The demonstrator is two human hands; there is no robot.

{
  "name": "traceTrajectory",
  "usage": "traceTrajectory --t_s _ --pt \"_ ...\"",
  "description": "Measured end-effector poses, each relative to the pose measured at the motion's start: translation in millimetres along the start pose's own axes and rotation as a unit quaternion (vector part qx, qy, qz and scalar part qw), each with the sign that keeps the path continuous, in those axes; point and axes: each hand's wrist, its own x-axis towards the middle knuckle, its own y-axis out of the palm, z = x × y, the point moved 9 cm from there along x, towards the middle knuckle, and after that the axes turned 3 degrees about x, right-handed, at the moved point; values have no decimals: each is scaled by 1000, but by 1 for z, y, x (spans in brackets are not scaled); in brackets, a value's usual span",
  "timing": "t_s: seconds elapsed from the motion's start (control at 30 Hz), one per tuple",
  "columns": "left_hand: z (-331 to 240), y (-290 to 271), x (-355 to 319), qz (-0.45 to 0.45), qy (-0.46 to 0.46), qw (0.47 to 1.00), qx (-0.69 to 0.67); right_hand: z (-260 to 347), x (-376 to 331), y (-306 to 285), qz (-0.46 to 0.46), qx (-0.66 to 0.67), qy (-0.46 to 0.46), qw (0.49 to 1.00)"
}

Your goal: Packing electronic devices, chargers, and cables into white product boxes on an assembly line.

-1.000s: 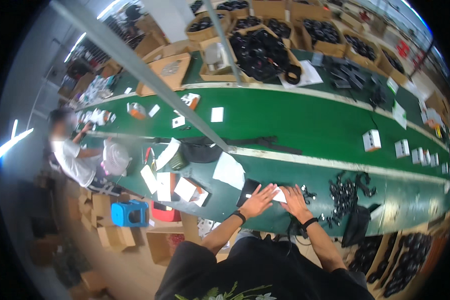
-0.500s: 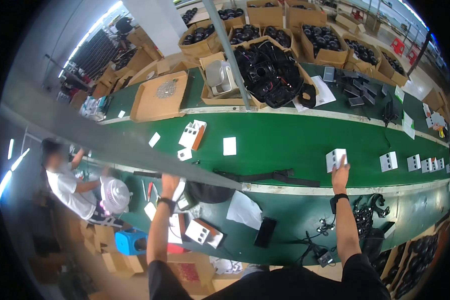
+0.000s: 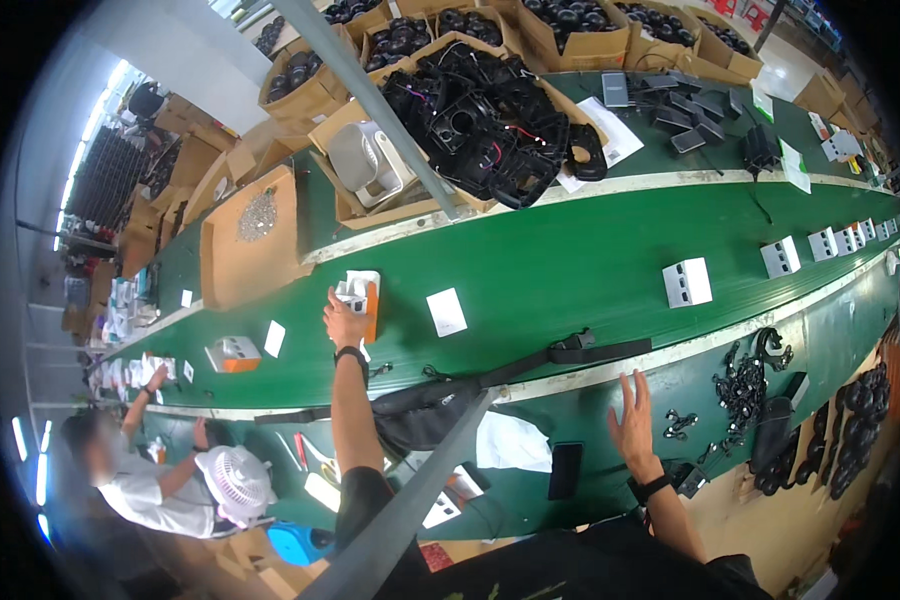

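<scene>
My left hand (image 3: 345, 322) reaches over the green belt (image 3: 550, 270) with its fingers closed round a white-and-orange box (image 3: 371, 304). The fingers partly cover the box's near left side. My right hand (image 3: 631, 427) hangs over the front bench, fingers spread, with nothing in it. Beyond it, a white box (image 3: 687, 283) stands alone on the belt, dark shapes printed on its face. A flat white card (image 3: 447, 312) lies right of my left hand. A black pouch (image 3: 425, 413) with a strap rests along the belt's near edge.
Several white boxes (image 3: 781, 257) line the belt at the right. A tangle of black cables (image 3: 740, 395), a phone (image 3: 565, 471) and a white sheet (image 3: 513, 442) lie on the near bench. A grey pole (image 3: 390, 545) crosses the foreground. At left, a co-worker (image 3: 165, 490) sits by a fan (image 3: 238, 484).
My right hand has let go of the white box and drawn back toward me. My left hand has moved from the near bench onto the white-and-orange box. The view has shifted.
</scene>
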Motion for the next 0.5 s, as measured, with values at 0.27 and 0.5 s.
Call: traceTrajectory --t_s 0.27,0.5 --pt "42 -75 -191 -228 127 890 -374 81 37 -35 23 154 -125 980" --pt "107 -73 -405 -250 -31 897 -364 160 -6 -57 175 244 -269 915"
